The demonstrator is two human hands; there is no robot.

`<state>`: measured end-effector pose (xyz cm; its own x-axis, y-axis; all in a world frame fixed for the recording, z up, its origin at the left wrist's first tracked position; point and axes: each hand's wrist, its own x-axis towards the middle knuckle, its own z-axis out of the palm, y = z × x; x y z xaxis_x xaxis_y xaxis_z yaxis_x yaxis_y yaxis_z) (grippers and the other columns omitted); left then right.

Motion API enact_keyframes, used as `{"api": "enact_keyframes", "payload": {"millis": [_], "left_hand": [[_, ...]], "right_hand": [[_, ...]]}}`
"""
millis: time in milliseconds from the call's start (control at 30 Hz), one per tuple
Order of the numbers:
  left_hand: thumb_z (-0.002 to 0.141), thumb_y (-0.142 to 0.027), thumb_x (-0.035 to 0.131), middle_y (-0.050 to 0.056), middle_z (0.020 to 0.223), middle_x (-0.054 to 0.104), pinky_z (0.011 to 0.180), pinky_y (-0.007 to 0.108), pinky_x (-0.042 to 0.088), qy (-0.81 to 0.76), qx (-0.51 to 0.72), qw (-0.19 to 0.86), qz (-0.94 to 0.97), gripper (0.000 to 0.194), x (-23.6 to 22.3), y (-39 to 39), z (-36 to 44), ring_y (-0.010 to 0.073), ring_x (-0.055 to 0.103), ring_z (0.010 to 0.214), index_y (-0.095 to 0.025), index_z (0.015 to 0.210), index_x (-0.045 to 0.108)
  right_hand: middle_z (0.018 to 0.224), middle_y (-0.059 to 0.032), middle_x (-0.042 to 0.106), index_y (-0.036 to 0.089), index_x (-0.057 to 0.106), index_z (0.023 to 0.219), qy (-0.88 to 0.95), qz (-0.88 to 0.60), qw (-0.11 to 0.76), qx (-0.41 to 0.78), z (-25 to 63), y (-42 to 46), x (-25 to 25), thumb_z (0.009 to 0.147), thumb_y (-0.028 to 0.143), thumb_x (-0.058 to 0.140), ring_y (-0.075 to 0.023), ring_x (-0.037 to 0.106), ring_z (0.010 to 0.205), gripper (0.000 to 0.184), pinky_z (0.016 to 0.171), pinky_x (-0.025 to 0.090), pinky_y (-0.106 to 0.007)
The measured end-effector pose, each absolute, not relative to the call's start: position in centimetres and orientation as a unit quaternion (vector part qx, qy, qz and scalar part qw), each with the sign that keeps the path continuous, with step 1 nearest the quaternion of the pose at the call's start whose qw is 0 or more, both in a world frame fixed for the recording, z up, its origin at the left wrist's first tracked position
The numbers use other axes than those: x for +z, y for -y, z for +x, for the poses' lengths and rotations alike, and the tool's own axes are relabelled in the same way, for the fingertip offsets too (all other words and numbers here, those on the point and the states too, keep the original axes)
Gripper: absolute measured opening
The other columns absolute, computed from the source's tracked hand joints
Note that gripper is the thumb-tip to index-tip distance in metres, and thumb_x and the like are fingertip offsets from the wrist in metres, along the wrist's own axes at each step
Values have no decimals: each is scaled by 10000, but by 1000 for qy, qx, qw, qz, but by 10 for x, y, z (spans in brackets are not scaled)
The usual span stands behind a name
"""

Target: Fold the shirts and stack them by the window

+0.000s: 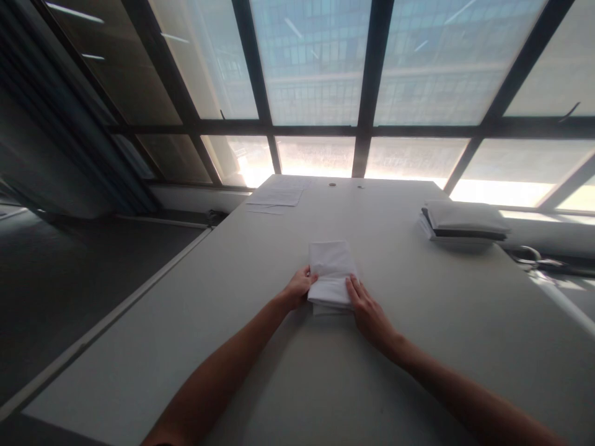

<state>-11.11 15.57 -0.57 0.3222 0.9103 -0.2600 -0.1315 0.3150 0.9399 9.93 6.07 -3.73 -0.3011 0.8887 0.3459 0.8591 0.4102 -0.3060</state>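
A white cloth [331,263], folded into a small upright rectangle from my view, lies near the middle of the white table [260,260]. Its layers are stacked, and a lower layer sticks out a little at the near edge. My left hand [297,288] is closed on the cloth's left edge, with the thumb on top. At the right edge, my right hand [369,311] grips the cloth with its fingers close together over the side. The undersides of both hands are hidden.
Folded fabrics [467,218], white with a dark layer, are stacked at the table's right edge. Sheets of paper [276,197] lie at the far left. Beyond the right edge is a metallic ring-shaped object [525,254]. Large windows [316,62] stand behind the table, a dark curtain [69,111] left.
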Motion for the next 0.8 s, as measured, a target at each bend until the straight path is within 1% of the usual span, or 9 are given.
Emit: {"api": "enact_keyframes", "payload": {"millis": [133, 267, 333, 433, 500, 600, 667, 733, 800], "left_hand": [[830, -201, 726, 157, 1091, 723, 833, 335, 559, -437, 374, 668, 472, 346, -6, -152, -114, 234, 692, 928, -107, 1150, 633], [795, -216, 770, 149, 1151, 711, 917, 360, 544, -450, 371, 632, 510, 347, -3, -146, -117, 260, 668, 1040, -126, 1104, 641], [781, -203, 772, 145, 1175, 704, 946, 375, 535, -458, 373, 620, 517, 378, -3, -143, -117, 267, 659, 1071, -134, 1124, 627], [759, -178, 771, 148, 1233, 676, 978, 389, 519, -454, 375, 619, 519, 468, -5, -140, -116, 265, 651, 1098, -141, 1188, 587], [753, -174, 766, 160, 1258, 655, 982, 392, 513, -447, 373, 621, 524, 524, -7, -139, -116, 261, 647, 1100, -136, 1231, 555], [755, -196, 763, 172, 1232, 642, 960, 396, 513, -450, 364, 603, 549, 662, -8, -138, -120, 264, 642, 1078, -120, 1344, 472], [745, -215, 773, 165, 1199, 629, 966, 415, 501, -492, 363, 534, 584, 826, -4, -141, -125, 277, 623, 1084, -111, 1455, 363], [745, -225, 767, 174, 1248, 573, 1037, 464, 441, -548, 375, 381, 643, 947, 6, -146, -126, 310, 559, 1172, -103, 1534, 259], [792, -228, 714, 193, 1348, 495, 1117, 504, 343, -565, 366, 212, 709, 891, 19, -153, -119, 342, 462, 1281, -114, 1554, 266]], "right_hand": [[1629, -190, 177, 152, -71, 1602, 825, -523, 209, 29, 106, -66, -32, 678, -144, 295, -275, 181, 1498, 1038, 1161, 386, -476], [1635, -186, 148, 134, -11, 1607, 850, -482, 209, 52, 122, -70, -32, 699, -127, 298, -258, 162, 1502, 994, 1173, 362, -477], [1611, -200, 243, 111, 89, 1607, 830, -506, 226, 63, 130, -68, -35, 747, -92, 323, -264, 274, 1478, 914, 1153, 397, -465], [1493, -221, 469, 51, 277, 1562, 807, -542, 228, 55, 137, -63, -38, 807, -47, 344, -269, 435, 1404, 764, 1129, 436, -450], [1437, -230, 532, 9, 364, 1513, 813, -542, 209, 34, 137, -60, -37, 818, -52, 324, -272, 456, 1389, 699, 1120, 450, -438], [1444, -237, 522, -10, 410, 1479, 825, -535, 182, -1, 135, -59, -31, 806, -68, 321, -292, 434, 1402, 682, 1122, 448, -445], [1453, -232, 513, 13, 394, 1498, 828, -532, 176, -13, 135, -59, -28, 811, -56, 347, -304, 436, 1400, 693, 1128, 439, -464], [1464, -218, 505, 54, 355, 1531, 826, -533, 181, -16, 135, -58, -27, 823, -36, 368, -306, 443, 1395, 714, 1128, 437, -480], [1477, -203, 496, 89, 343, 1545, 821, -538, 190, -14, 135, -57, -28, 832, -28, 368, -298, 441, 1398, 723, 1124, 441, -479]]}}
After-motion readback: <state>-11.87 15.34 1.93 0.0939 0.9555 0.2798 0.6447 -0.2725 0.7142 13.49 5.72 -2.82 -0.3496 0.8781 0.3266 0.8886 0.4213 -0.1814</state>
